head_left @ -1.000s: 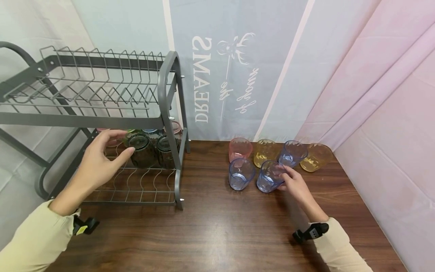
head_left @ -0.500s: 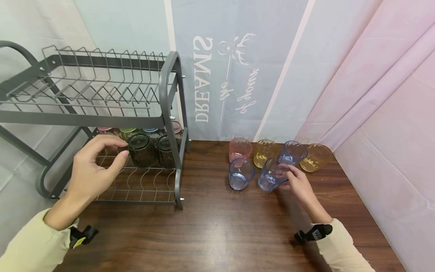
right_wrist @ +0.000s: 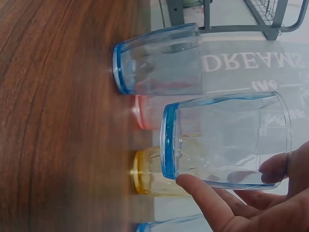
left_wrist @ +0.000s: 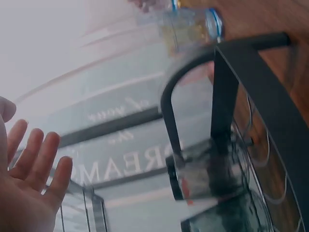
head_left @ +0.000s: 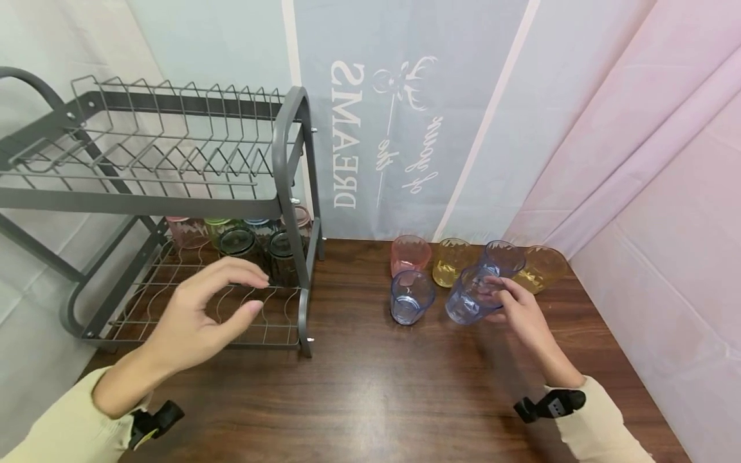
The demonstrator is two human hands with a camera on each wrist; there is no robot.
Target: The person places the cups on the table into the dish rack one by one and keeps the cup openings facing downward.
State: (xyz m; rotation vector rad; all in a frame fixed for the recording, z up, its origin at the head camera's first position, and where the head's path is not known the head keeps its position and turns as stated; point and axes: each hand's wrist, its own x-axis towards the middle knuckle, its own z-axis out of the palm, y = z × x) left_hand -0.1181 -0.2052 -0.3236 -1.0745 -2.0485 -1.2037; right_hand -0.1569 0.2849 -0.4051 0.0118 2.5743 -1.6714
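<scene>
In the head view, six glasses are toward the back right corner of the tabletop: one pink glass, two yellow glasses and three blue ones, including the held glass. The right hand has its fingers clamped on that one; compared with a second ago, it leans more and sits nearer the right edge. The left hand has moved off the two dark glasses in the rack, thumb and fingers apart.

The left wrist view shows that hand's fingers spread beside the rack.

In the right wrist view, the held glass is clear, thick-based and raised off the tabletop.
</scene>
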